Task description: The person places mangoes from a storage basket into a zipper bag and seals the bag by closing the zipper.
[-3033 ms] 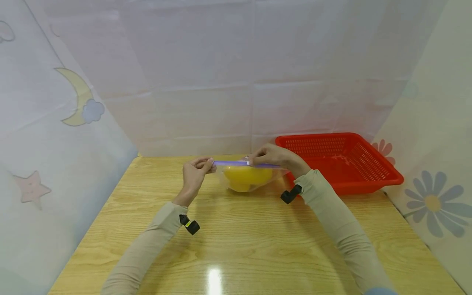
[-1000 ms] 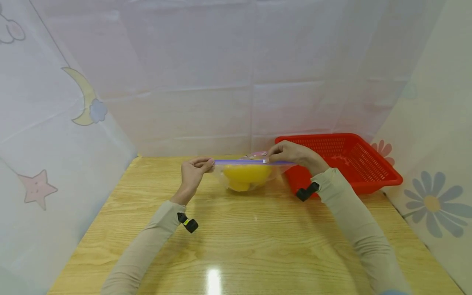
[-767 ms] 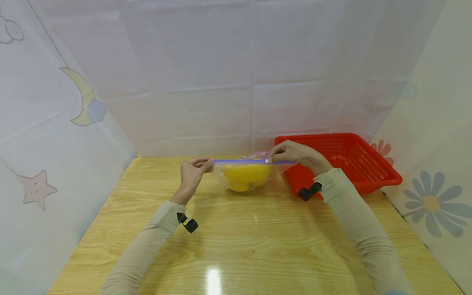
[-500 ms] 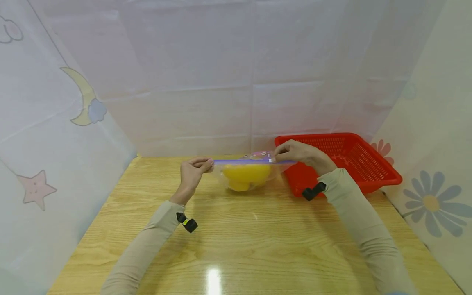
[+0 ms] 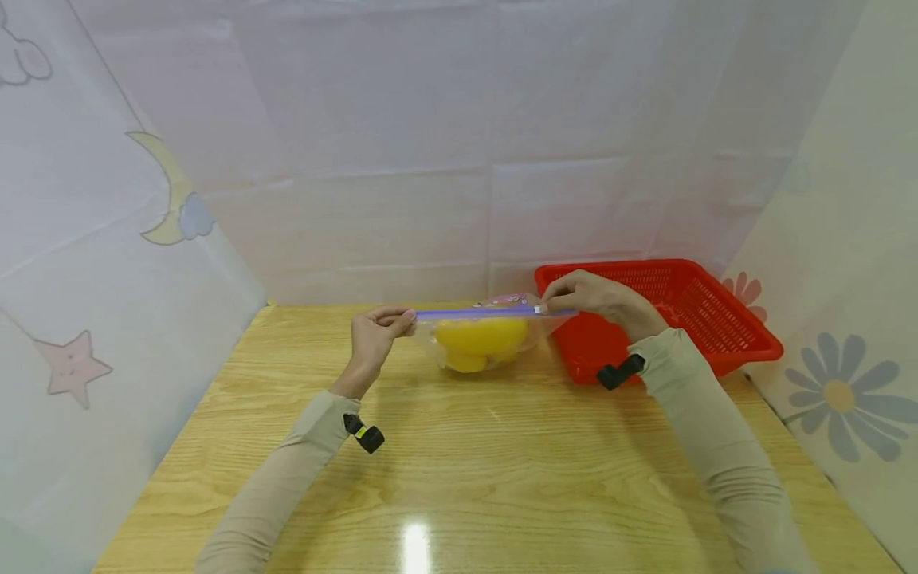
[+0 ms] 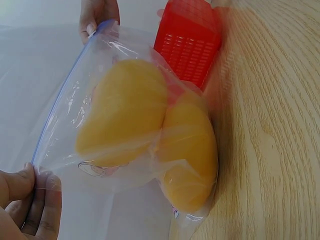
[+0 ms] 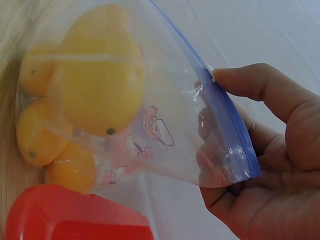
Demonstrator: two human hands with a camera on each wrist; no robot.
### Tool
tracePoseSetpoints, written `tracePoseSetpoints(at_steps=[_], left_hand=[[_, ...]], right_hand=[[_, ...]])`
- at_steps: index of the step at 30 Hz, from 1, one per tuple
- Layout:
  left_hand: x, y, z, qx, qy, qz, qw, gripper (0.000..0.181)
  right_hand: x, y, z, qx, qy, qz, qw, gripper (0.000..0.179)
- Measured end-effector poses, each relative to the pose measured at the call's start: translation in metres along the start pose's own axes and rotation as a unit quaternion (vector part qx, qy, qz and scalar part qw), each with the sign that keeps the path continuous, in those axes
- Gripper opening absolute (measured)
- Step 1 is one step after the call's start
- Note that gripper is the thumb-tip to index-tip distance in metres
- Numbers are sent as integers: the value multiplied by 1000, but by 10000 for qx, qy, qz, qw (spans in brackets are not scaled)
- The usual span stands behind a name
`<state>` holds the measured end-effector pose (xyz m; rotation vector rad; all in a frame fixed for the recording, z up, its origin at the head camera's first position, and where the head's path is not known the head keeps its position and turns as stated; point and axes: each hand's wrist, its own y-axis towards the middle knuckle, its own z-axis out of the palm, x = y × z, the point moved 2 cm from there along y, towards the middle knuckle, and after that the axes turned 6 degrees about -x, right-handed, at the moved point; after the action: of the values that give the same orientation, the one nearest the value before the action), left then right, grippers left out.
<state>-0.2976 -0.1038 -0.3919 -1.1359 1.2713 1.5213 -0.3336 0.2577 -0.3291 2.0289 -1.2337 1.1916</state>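
Observation:
A clear zip bag [image 6: 70,120] with a purple-blue seal strip stands at the back middle of the table, its seal stretched level between both hands. Inside are a large yellow fruit [image 7: 102,65], mango-like in the left wrist view, and several smaller yellow-orange fruits [image 7: 42,130]. My left hand [image 5: 373,343] pinches the left end of the seal between thumb and fingers. Near the right end, my right hand [image 5: 602,304] pinches the small white slider [image 5: 538,309], its fingers behind the strip. Pink cartoon prints show on the bag in the right wrist view.
A red plastic basket [image 5: 724,319] with slotted walls stands at the back right, just behind and beside the right hand. The wooden table [image 5: 466,462] meets patterned cloth walls [image 5: 387,215] at the back and sides.
My right hand has slid rightward along the seal with the white slider, from about the middle to near the right end. The left hand has stayed almost still at its end.

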Motion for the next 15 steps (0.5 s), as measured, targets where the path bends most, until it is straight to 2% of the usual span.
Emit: tracePoseSetpoints(at_steps=[7, 15], left_hand=[[1, 0, 0, -1, 66, -57, 10000, 33], [0, 0, -1, 5, 44, -70, 10000, 36]], right_hand=[[-4, -5, -8, 1, -34, -62, 10000, 16], [-8, -12, -14, -42, -65, 43, 10000, 18]])
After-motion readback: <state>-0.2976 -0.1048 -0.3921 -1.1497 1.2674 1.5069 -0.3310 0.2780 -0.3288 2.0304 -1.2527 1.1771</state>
